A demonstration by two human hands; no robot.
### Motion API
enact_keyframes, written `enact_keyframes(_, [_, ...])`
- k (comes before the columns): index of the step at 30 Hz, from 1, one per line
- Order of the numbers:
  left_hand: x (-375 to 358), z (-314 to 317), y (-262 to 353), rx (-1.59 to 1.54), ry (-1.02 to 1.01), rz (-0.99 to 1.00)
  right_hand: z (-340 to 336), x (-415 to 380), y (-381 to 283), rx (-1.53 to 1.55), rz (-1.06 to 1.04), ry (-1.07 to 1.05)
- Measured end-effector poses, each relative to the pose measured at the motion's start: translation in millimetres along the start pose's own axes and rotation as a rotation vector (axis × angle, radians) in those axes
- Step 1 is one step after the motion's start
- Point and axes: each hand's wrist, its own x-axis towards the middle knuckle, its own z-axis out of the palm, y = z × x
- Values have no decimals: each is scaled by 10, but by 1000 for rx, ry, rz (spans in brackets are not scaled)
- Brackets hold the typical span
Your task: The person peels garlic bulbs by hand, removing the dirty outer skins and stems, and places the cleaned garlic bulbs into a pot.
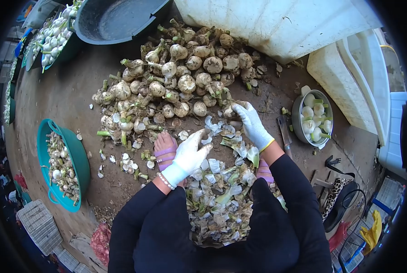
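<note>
My left hand [192,151], in a white glove with soiled fingertips, hovers above loose peelings between my feet. Its thumb and fingers are apart, with nothing between them. My right hand [250,124], gloved in white with a yellow cuff edge, reaches the right front edge of a heap of dirty garlic bulbs [186,84]. The fingers close around a soil-stained garlic bulb [229,110], which they partly cover. Papery garlic peelings [221,195] lie thickly between my legs. A knife [284,132] rests on the ground to the right of my right hand.
A metal pot [297,119] of peeled white bulbs stands at right. On the left is a teal basket [83,166] of trimmings. A dark basin [121,20] and tubs of cleaned garlic [58,38] stand at the back left. A white sheet [276,22] borders the heap behind.
</note>
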Motion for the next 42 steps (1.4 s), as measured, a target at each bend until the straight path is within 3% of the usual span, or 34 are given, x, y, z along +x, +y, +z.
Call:
enact_keyframes(2, [23, -52, 224, 88, 87, 82, 300, -320, 66, 274, 17, -116])
enact_keyframes(4, [18, -18, 298, 213, 131, 92, 486, -462, 195, 286, 85, -170])
enact_keyframes(6, [-7, 14, 286, 195, 116, -24, 587, -510, 323, -224, -235, -91])
enact_keyframes(8, [-9, 42, 163, 4, 104, -5, 510, -455, 251, -672, -340, -72])
enact_keyframes(10, [-8, 43, 141, -4, 113, -37, 454, -498, 159, -658, -369, -78])
enact_keyframes(12, [30, 63, -9, -256, 125, -114, 361, -468, 122, -582, -518, -35])
enact_keyframes(14, [22, 59, 27, -340, 108, -101, 211, -373, 26, -151, -328, 133])
enact_keyframes(16, [-14, -4, 151, -772, 4, -206, -40, -286, -91, -91, -320, 224])
enact_keyframes(18, [1, -85, 119, -854, -19, -215, -96, -346, -109, -200, -304, 209])
enact_keyframes(20, [24, -93, 16, -967, -24, -155, -1, -550, -40, -353, -444, -82])
enact_keyframes(21, [21, -119, 156, -989, -16, -144, 78, -646, -52, -287, -255, -182])
enact_keyframes(24, [4, -96, 163, -1114, 27, -228, 204, -727, 7, -91, -223, -326])
enact_keyframes(28, [13, -68, 147, -824, 34, -104, 291, -765, 12, -152, -316, -288])
enact_keyframes(34, [11, -17, 197, -775, 75, -43, 331, -821, -46, -577, -491, -122])
enact_keyframes(35, [-3, -30, 203, -774, 76, -42, 326, -839, -72, -576, -493, -123])
enact_keyframes(37, [-31, -79, 300, -1005, 27, -205, 302, -876, -113, -331, -259, -218])
enact_keyframes(41, [-25, -81, 328, -1081, 33, -164, 252, -805, -10, -80, -270, -230])
enact_keyframes(42, [-19, -88, 344, -956, 59, -121, 260, -793, -3, -81, -269, -229])
